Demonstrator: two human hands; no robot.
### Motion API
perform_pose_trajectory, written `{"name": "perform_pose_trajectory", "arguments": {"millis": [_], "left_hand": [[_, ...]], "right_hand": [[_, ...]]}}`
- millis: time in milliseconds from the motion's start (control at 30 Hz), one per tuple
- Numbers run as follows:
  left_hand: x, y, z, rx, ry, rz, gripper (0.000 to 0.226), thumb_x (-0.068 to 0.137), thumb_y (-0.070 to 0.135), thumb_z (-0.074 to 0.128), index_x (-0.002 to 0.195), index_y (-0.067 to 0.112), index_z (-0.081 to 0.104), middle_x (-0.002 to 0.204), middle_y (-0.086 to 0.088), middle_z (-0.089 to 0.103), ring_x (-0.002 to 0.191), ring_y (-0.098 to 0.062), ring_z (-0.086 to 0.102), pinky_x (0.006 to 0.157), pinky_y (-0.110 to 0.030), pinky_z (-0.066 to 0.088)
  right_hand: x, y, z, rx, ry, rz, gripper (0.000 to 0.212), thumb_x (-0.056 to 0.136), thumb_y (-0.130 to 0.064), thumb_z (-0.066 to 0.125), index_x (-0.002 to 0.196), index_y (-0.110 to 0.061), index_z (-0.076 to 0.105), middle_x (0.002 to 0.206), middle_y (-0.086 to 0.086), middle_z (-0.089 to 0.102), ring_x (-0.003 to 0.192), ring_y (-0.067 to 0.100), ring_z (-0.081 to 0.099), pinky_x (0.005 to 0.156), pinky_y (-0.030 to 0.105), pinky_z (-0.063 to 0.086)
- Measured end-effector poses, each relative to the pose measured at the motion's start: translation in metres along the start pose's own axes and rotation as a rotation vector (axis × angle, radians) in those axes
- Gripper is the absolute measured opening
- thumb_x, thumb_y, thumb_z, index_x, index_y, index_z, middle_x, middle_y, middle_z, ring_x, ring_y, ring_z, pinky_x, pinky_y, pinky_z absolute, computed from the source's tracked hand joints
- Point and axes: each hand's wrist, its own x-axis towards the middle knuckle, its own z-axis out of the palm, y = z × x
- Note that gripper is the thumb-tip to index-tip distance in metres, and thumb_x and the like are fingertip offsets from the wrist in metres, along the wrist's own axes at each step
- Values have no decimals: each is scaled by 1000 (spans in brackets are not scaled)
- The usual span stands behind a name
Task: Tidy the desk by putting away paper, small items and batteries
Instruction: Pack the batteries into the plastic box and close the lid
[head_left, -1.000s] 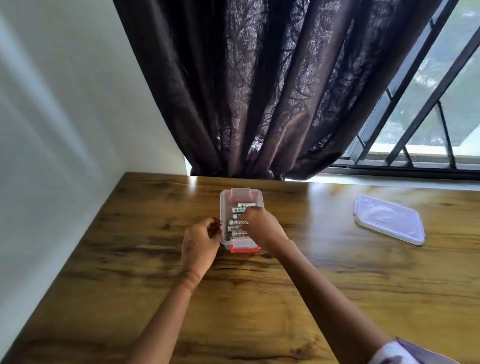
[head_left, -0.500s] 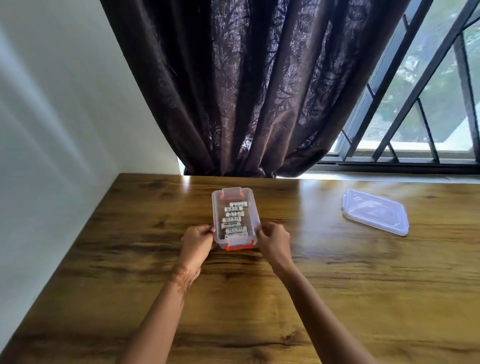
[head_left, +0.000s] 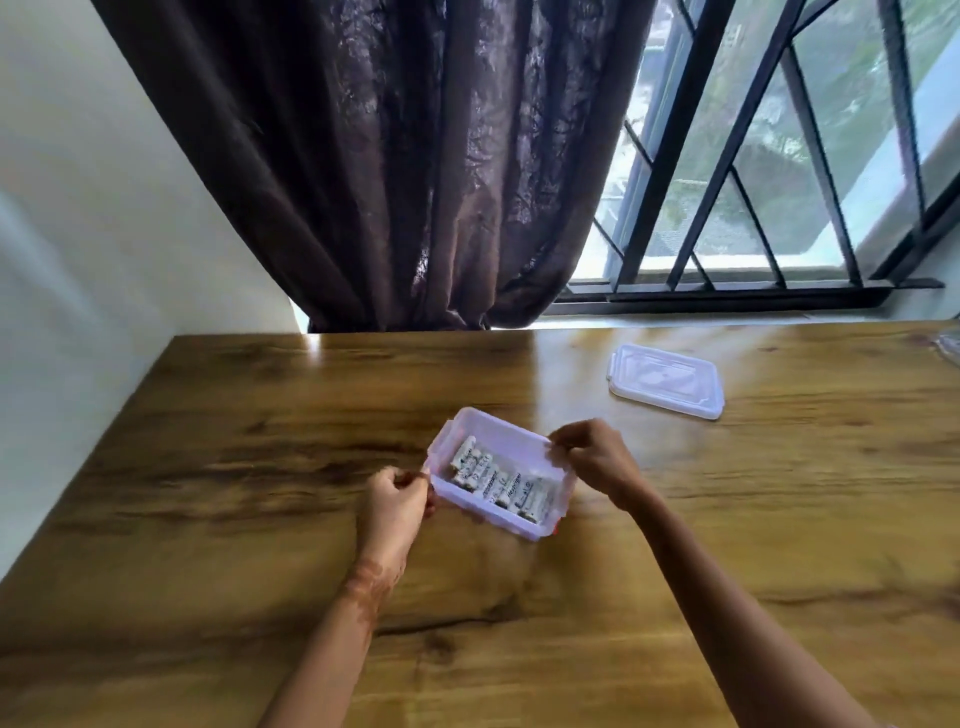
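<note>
A small clear plastic box (head_left: 511, 441) lies skewed at the middle of the wooden desk (head_left: 260, 493). Inside it several white batteries (head_left: 498, 480) lie side by side. My left hand (head_left: 397, 499) pinches the box's near left corner. My right hand (head_left: 592, 457) pinches the rim at its far right corner. The box looks tilted and blurred by motion. Its clear lid (head_left: 666, 379) lies flat on the desk to the far right, apart from the box.
A dark curtain (head_left: 395, 166) hangs behind the desk's far edge, next to a barred window (head_left: 753, 156). A white wall (head_left: 78, 234) borders the desk on the left. Another clear plastic item (head_left: 950, 343) shows at the right edge.
The box has turned from lengthwise to skewed and has come nearer and to the right. Both hands have shifted from its near end to opposite corners.
</note>
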Motion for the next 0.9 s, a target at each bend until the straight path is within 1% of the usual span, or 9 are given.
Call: {"name": "perform_pose_trajectory", "arguments": {"millis": [100, 167, 267, 400, 533, 633, 733, 800, 900], "left_hand": [[-6, -4, 5, 73, -5, 16, 15, 84, 17, 62, 70, 10, 63, 68, -9, 68, 66, -27, 63, 78, -47, 53], [-13, -6, 11, 118, -22, 37, 15, 83, 20, 63, 72, 10, 67, 73, -10, 71, 74, -32, 66, 77, -46, 53], [-22, -5, 21, 191, -54, 89, 16, 83, 23, 65, 75, 10, 69, 76, -6, 72, 79, -26, 67, 74, -40, 53], [-25, -6, 28, 245, -52, 122, 13, 79, 22, 70, 74, 11, 70, 74, -4, 72, 78, -24, 68, 73, -39, 53], [-25, -4, 29, 255, -26, 117, 14, 76, 22, 74, 64, 17, 69, 69, -1, 71, 74, -22, 67, 71, -38, 53], [-24, -2, 28, 238, -26, 92, 12, 74, 21, 76, 64, 19, 69, 70, 0, 71, 74, -19, 67, 71, -34, 52], [-23, -1, 27, 214, -38, 79, 9, 73, 20, 77, 68, 18, 70, 73, 1, 71, 76, -16, 66, 75, -32, 52], [-21, 0, 25, 221, -54, 68, 8, 72, 21, 78, 70, 16, 71, 74, -1, 72, 76, -17, 67, 76, -33, 52], [-18, 0, 24, 200, -80, 44, 9, 70, 21, 79, 71, 16, 72, 76, -3, 73, 78, -18, 67, 78, -34, 53]], "right_hand": [[-2, 14, -20, -21, -77, -14, 24, 78, 7, 59, 94, -5, 73, 88, 7, 71, 77, 9, 56, 67, 21, 44], [-3, 21, -30, -17, -109, -10, 21, 80, 4, 62, 97, -3, 72, 92, 11, 72, 75, 9, 59, 62, 13, 46], [-3, 24, -38, 3, -143, -28, 19, 83, -1, 64, 101, -1, 69, 96, 13, 71, 78, 10, 62, 56, 3, 44], [-1, 31, -40, 16, -148, -53, 23, 83, 1, 62, 106, 1, 67, 103, 13, 69, 84, 10, 60, 57, 0, 43], [0, 45, -47, 28, -148, -98, 27, 86, -10, 63, 111, -1, 65, 112, 8, 66, 91, 8, 60, 66, 6, 45], [12, 62, -61, -104, 98, -128, 31, 87, -23, 63, 111, -3, 65, 113, 10, 66, 96, 14, 61, 79, 23, 45], [32, 85, -78, -323, 246, -96, 35, 89, -18, 58, 120, -1, 57, 125, 16, 57, 115, 29, 53, 91, 35, 41], [41, 96, -86, -433, 248, -82, 36, 90, -11, 53, 124, -1, 52, 130, 16, 52, 117, 31, 51, 90, 39, 45], [51, 106, -91, -536, 264, -60, 27, 91, -7, 42, 115, -6, 54, 121, 12, 56, 107, 32, 54, 75, 33, 42]]}}
